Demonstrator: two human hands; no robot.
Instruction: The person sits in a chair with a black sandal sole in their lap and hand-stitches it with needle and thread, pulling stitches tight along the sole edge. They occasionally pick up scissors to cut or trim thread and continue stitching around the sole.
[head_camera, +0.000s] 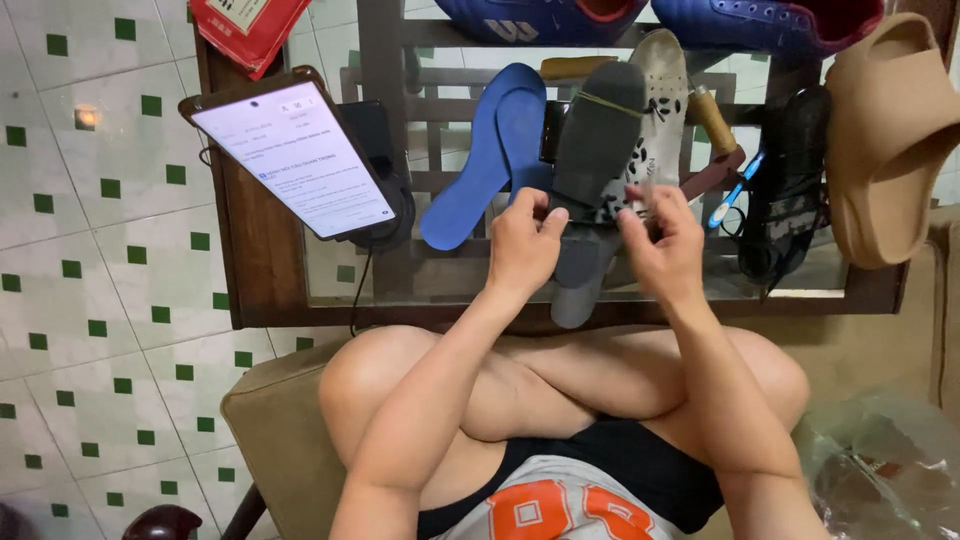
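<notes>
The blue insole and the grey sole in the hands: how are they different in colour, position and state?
The blue insole is bright blue; the grey sole is dark grey with a yellowish band across it. The blue insole lies free on the glass table, leaning to the left, while the grey sole is gripped by the left hand, with the right hand beside it. Both are flat, foot-shaped pieces.

We see even, fairly bright indoor light, shadows soft. Tablet screen (298, 160) glows near-white, text on it washed out. Small glare spot on floor tile (87, 118) at left. Right hand (662, 242) slightly motion-blurred at fingers. Wide-angle bend at frame edges. Plastic bag (880, 470) at lower right soft, hazy.
</notes>
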